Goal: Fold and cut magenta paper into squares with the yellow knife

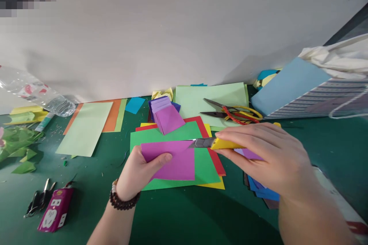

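Observation:
My left hand grips a folded purple sheet of paper by its left side, thumb on top. In my right hand is a yellow utility knife, its blade extended to the left. The blade tip meets the right end of the paper's upper folded edge. Beneath the purple paper lie green paper, red paper and yellow paper in a stack. Just behind, small purple paper pieces rest on the stack. Blue and lilac pieces lie partly hidden under my right hand.
Two pairs of scissors lie on pale green sheets at the back. A striped paper bag stands right. At left are a plastic bottle, pale green and orange sheets, keys and a magenta box.

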Motion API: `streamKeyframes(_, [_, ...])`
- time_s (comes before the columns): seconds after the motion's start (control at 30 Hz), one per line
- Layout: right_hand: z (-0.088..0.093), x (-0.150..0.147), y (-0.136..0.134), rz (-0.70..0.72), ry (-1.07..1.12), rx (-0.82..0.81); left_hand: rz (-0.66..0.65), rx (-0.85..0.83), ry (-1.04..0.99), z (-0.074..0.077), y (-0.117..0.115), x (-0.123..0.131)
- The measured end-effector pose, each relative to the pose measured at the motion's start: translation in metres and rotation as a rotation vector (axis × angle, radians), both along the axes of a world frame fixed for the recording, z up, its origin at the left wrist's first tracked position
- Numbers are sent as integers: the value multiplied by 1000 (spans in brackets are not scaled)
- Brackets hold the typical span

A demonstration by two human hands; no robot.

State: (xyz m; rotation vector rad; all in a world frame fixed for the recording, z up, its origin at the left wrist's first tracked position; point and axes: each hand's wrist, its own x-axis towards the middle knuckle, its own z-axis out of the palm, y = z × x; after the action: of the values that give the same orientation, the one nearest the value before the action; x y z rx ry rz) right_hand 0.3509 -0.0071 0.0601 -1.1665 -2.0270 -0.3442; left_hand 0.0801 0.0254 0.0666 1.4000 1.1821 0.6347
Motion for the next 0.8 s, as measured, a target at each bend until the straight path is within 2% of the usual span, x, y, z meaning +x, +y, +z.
streamKeyframes(0.2, [-1,0,-2,7,-6,-17,6,-19,24,-3,0,2])
streamKeyframes(0.4, [2,6,-6,-17,-58,-81,-45,-38,95,-4,1,6])
streamKeyframes(0.63, [1,3,-3,-27,-26,-79,-28,-77,-114,-11,3,9])
streamKeyframes(0.8, [-3,8,-5,-26,-39,-145,-67,-51,5,-5,3,7])
